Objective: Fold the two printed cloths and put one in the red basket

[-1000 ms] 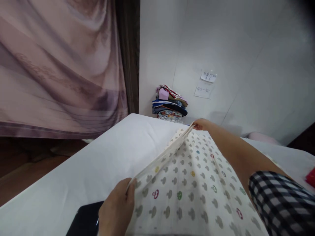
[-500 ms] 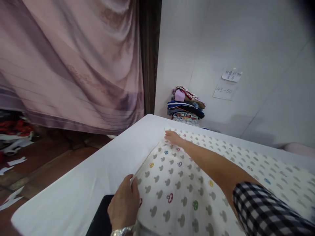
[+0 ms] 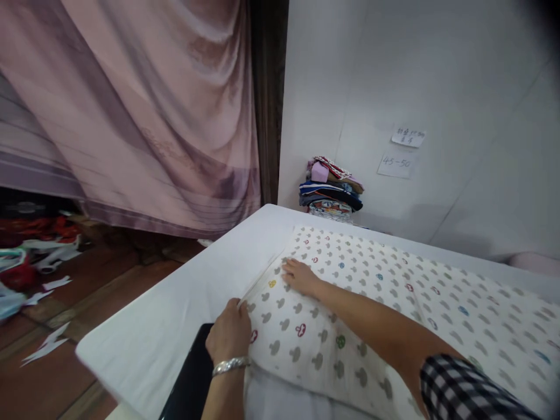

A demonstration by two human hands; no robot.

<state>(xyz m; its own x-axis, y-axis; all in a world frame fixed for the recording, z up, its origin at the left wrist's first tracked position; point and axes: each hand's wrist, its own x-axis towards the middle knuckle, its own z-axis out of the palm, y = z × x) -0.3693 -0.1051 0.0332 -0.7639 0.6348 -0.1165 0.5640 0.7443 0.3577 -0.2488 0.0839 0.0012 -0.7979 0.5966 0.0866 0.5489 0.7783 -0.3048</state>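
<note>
A white fabric (image 3: pixel 315 315) printed with grey and coloured mushrooms lies across a white-covered table (image 3: pixel 175 291). My left hand (image 3: pixel 231 329), with a silver bracelet (image 3: pixel 231 366) at its wrist, pinches the fabric's left edge near the front corner. Farther up that same edge, my right hand (image 3: pixel 301 276) lies flat on the cloth with its fingers stretched out. A black-and-white checked sleeve (image 3: pixel 464 388) covers part of my right arm. Beside my left forearm is a dark, flat object (image 3: pixel 192 370), partly hidden.
Folded fabrics (image 3: pixel 331 185) are stacked against the white wall behind the table. Handwritten paper notes (image 3: pixel 396 163) are stuck on that wall. A pink curtain (image 3: pixel 175 116) hangs at the left. White scraps (image 3: pixel 48 344) lie on the tiled floor.
My right hand has moved from the far corner towards me along the edge and now rests flat. The fabric's near part lies flatter. My left hand keeps its hold.
</note>
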